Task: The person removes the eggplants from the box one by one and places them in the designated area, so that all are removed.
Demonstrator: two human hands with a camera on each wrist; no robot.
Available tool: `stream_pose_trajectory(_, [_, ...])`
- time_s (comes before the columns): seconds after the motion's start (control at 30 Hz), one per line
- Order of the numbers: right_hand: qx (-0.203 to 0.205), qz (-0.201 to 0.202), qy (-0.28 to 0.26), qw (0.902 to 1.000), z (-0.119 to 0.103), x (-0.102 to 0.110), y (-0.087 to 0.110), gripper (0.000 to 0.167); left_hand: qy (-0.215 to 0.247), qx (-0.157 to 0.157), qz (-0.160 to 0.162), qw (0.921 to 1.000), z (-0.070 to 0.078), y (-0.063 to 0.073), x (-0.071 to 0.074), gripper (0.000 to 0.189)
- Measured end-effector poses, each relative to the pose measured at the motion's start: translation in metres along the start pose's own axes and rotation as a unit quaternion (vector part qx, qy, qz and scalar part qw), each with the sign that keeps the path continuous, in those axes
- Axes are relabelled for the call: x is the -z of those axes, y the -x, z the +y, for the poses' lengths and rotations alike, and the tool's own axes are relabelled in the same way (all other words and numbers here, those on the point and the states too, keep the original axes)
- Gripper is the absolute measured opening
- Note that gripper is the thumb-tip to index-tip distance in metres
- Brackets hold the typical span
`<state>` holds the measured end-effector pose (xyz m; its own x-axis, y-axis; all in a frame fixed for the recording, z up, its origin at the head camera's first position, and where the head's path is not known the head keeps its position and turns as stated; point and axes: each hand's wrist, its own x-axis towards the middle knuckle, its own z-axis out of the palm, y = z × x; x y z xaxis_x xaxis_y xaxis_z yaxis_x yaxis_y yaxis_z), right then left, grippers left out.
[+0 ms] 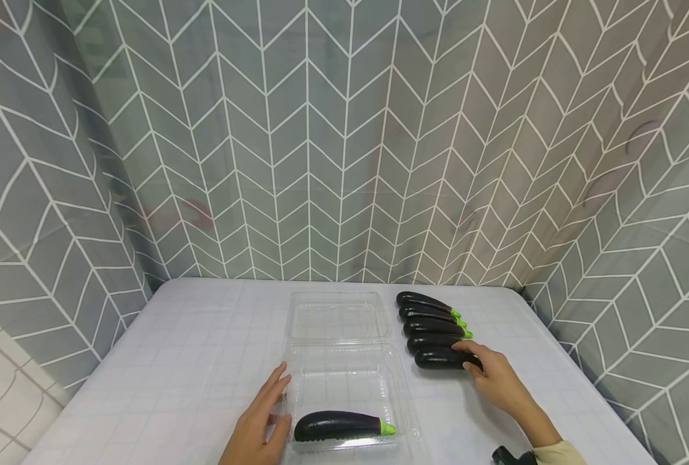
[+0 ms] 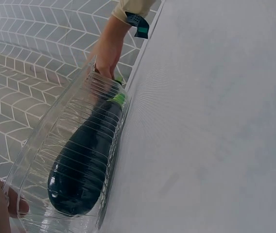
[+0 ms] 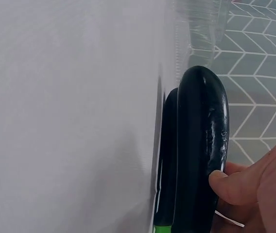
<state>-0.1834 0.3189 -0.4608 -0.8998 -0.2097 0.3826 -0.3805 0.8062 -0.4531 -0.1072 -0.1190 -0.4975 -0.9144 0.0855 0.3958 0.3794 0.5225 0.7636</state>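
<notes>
In the head view my right hand (image 1: 498, 378) grips the nearest eggplant (image 1: 440, 358) of a row by its stem end, fingers and thumb around it. The right wrist view shows the thumb (image 3: 230, 187) pressed on its dark glossy skin, with another eggplant (image 3: 168, 160) beside it. My left hand (image 1: 259, 420) rests at the left edge of an opened clear plastic clamshell box (image 1: 344, 358), its fingers extended along the rim. Inside the box, near its front wall, lies one eggplant (image 1: 338, 426), green stem to the right. Through the clear wall the left wrist view shows that eggplant (image 2: 82, 165) too.
Several more eggplants (image 1: 428, 312) lie side by side right of the box, green stems pointing right. The box's lid (image 1: 338, 316) lies folded back toward the far edge. A white cloth covers the table (image 1: 205, 349); patterned curtains (image 1: 344, 142) hang behind and at the sides.
</notes>
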Motion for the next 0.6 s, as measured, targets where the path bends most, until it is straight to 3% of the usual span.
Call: stream_pose_trajectory(0.6, [-0.018, -0.024, -0.007, 0.9995, 0.0038, -0.0036, -0.0016, 0.038, 0.004, 0.0, -0.003, 1.0, 0.0008, 0.0001, 0.0007, 0.057])
